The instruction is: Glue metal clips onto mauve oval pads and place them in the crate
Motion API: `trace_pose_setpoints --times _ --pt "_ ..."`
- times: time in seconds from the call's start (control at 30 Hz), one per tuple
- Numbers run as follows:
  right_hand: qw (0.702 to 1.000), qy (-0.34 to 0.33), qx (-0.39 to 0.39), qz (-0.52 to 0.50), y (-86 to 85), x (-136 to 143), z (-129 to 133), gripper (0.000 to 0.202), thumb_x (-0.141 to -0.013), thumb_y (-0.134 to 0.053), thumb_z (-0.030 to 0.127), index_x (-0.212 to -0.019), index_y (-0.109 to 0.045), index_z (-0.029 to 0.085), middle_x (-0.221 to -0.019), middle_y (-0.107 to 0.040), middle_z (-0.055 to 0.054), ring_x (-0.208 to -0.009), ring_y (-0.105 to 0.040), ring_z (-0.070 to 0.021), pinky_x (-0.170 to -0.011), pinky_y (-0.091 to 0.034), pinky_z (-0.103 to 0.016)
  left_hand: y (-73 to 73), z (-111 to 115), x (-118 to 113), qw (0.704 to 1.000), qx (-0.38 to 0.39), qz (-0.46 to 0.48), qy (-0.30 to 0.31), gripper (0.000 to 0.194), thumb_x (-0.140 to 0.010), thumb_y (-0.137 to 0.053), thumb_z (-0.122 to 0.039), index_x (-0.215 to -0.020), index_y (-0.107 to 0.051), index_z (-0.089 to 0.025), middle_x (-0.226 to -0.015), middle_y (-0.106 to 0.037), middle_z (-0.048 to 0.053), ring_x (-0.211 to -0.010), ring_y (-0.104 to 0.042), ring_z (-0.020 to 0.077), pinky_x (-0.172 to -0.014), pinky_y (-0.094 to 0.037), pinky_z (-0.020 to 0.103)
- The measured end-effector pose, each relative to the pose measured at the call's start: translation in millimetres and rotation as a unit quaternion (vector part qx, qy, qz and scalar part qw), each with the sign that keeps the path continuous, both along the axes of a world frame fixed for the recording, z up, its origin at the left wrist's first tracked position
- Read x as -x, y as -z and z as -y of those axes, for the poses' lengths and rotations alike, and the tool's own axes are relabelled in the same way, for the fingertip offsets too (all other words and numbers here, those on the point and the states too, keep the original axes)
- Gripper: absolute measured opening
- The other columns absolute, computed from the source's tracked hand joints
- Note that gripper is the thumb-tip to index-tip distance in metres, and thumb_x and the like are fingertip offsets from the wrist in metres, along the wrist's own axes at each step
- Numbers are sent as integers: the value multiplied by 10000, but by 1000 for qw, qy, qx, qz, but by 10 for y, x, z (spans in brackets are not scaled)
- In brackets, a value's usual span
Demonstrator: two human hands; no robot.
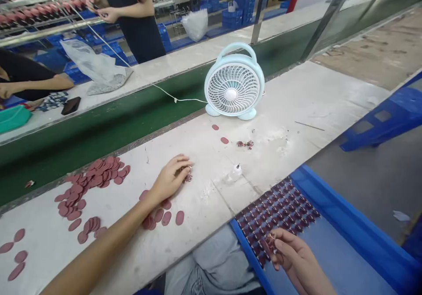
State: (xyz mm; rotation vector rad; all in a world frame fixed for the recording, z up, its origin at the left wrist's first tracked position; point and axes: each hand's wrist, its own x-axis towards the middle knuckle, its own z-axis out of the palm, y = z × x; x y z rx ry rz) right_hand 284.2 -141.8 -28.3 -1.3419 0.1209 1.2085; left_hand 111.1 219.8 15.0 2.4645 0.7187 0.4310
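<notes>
On the white table, my left hand [172, 176] has its fingers curled over a small dark red piece [187, 178], which shows partly under the fingertips. My right hand [292, 253] pinches a small dark red assembled piece [271, 243] over the blue tray [343, 198]. Rows of similar dark red pieces [280, 207] lie inside that tray. A pile of flat reddish ovals [99, 172] sits at the left of the table, and loose ovals [166, 218] lie by my left forearm. A small clear bottle with a dark tip [236, 172] stands to the right of my left hand.
A light blue fan [233, 84] stands at the table's back edge, its white cord running left over the green conveyor [148, 106]. Dark red bits [245, 144] lie before it. Two people are across the conveyor. A blue stool [392, 114] is at right.
</notes>
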Motion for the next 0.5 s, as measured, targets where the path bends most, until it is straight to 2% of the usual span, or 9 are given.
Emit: trace_pose_setpoints --times 0.1,0.2,0.27,0.37,0.43,0.5 --pt "999 -38 -12 7 -8 41 -33 288 -654 -890 488 -807 -765 278 -670 -610 -6 -577 -588 -176 -507 -487 -280 41 345 -18 999 2 -14 40 348 -1018 -452 -309 -1288 -645 -206 -1489 -551 127 -1480 -404 272 -1199 -398 477" --pt "998 -50 -8 23 11 69 4 289 -659 -882 504 -818 -770 290 -691 -628 -12 -575 -598 -177 -513 -502 -287 -103 502 1 997 -6 -31 68 364 -1024 -437 -287 -1341 -604 -219 -1544 -498 122 -1504 -369 266 -1203 -403 471" --pt "998 -56 -10 37 52 77 61 283 -675 -867 511 -829 -770 294 -705 -636 -19 -582 -608 -183 -519 -519 -295 -272 566 113 996 -17 -40 72 369 -1016 -472 -292 -1358 -591 -226 -1543 -503 121 -1474 -417 271 -1186 -427 477" --pt "994 -57 -5 88 153 48 160 280 -724 -817 534 -866 -760 301 -734 -647 -26 -594 -640 -204 -522 -553 -319 -489 671 408 984 -69 -102 126 342 -996 -534 -296 -1317 -630 -232 -1409 -642 95 -1309 -594 263 -1100 -519 467" --pt "984 -63 16 167 241 -6 224 294 -772 -759 556 -891 -741 287 -760 -656 -31 -605 -664 -224 -525 -577 -346 -530 748 623 964 -122 -161 174 295 -998 -530 -270 -1246 -684 -227 -1314 -714 66 -1217 -662 251 -1050 -563 446" --pt "965 -63 52 249 346 -80 303 322 -806 -709 565 -905 -715 258 -762 -668 -37 -619 -681 -237 -560 -598 -368 -477 810 812 950 -178 -181 183 278 -1005 -512 -250 -1181 -724 -212 -1287 -736 59 -1176 -692 249 -1022 -586 426"
